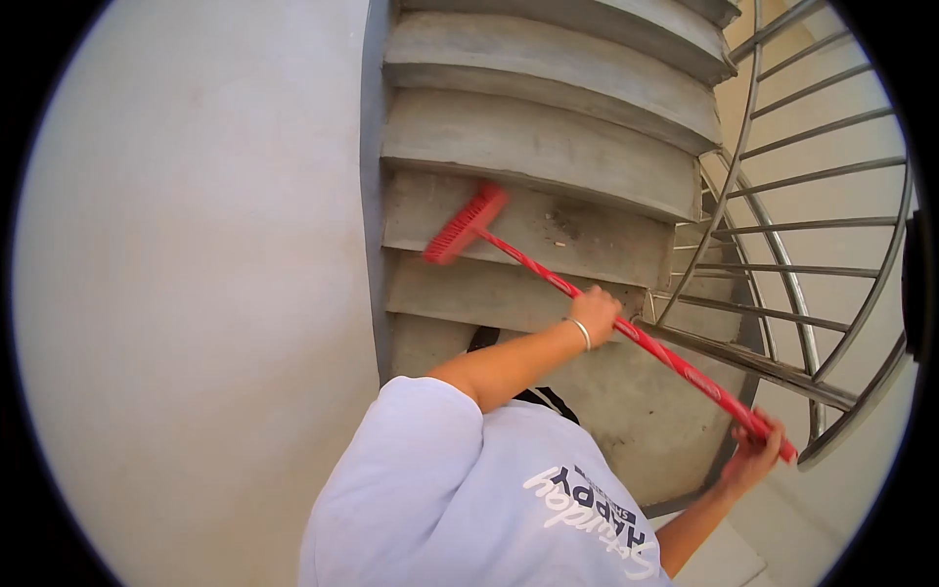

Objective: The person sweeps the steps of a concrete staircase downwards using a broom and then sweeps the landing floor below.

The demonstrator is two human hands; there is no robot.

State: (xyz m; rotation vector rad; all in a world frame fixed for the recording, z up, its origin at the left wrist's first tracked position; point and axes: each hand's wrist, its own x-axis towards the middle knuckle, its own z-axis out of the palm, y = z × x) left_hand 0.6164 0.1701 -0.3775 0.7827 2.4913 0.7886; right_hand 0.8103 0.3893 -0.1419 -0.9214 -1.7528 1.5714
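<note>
We grip the red broom midway with our left hand, its end with our right hand, above the stairs.

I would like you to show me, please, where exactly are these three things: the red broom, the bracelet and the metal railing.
Red broom (677, 365): head view, on its handle.
Bracelet (585, 333): head view, on its band.
Metal railing (782, 374): head view, on its lower rail.
</note>
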